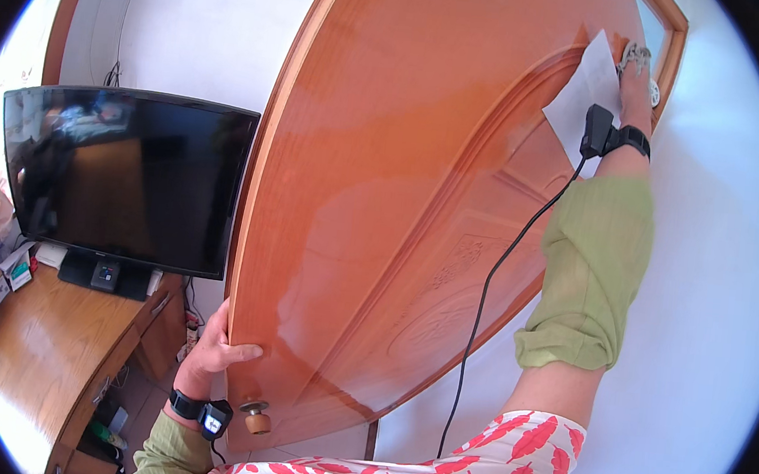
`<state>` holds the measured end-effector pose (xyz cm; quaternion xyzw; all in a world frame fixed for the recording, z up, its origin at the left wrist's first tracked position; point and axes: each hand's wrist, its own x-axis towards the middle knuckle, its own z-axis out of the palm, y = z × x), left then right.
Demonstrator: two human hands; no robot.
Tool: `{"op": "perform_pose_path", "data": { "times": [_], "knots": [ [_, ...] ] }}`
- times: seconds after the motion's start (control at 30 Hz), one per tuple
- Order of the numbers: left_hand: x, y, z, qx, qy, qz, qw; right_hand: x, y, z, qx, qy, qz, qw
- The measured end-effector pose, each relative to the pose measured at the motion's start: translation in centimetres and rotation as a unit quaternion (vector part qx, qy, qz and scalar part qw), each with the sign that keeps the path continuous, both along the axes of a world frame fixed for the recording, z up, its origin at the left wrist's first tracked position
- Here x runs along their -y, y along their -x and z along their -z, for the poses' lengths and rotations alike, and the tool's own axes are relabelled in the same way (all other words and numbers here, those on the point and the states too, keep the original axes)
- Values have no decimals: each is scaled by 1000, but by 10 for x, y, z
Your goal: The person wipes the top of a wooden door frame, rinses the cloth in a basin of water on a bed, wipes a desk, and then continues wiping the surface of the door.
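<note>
A carved wooden door (370, 189) fills the middle of the view, its surface glossy. My left hand (218, 345) grips the door's free edge, thumb on the face, above a round door knob (258, 419). My right hand (635, 83) is raised at the upper right against the door, with a grey, crumpled cloth (635, 57) at its fingers; most of the fingers are hidden, so I cannot tell how they hold it. Beside that hand a white sheet, perhaps paper, (584, 99) lies over the door's carved panel. Each wrist wears a black strap with a small device.
A black television (124, 177) stands on a wooden desk (54, 317) at the left, with papers and small items. A cable (483, 293) hangs from the right wrist device across the door. A green bottle (106, 435) is low beside the desk. A white wall (706, 299) is at the right.
</note>
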<state>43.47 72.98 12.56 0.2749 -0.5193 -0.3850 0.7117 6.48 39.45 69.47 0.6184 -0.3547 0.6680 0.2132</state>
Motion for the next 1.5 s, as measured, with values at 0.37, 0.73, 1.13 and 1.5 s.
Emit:
{"op": "perform_pose_path", "data": {
  "times": [0.37, 0.73, 1.13, 1.5],
  "knots": [
    [0, 5, 10, -9, 1, -16, 1000, -56, -64, -34, -145, 233, -62, 960],
    [-11, 34, -9, -43, 10, -61, 997, 15, -4, -94, -320, 402, 196, 835],
    [-17, 33, 1, -7, -31, -146, 989, 111, 122, 105, 22, -172, -257, 951],
    [-19, 18, 20, 25, -42, -129, 990, 101, 122, 242, 82, -178, -194, 961]
  ]
}}
